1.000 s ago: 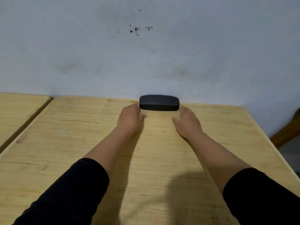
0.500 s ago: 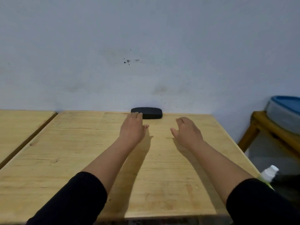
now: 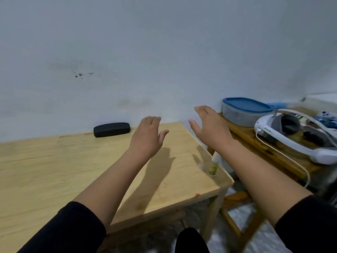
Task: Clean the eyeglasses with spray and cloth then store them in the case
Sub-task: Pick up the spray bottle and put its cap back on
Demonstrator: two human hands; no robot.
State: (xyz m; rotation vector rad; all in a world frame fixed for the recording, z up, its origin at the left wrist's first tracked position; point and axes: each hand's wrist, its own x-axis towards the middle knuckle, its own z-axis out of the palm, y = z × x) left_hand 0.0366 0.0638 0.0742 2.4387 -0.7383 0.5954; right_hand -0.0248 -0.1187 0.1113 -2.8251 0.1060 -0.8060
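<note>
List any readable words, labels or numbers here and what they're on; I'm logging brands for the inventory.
None can be read.
White headset: small dark marking on its band, too blurred to read.
Spray bottle: green label, motion-blurred, unreadable.
Black case: no marking visible.

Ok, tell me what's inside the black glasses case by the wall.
Cannot be seen: the black case lies closed on the wooden table against the wall, its lid covering whatever it holds. Both the left hand and right hand hover open, away from it.
</note>
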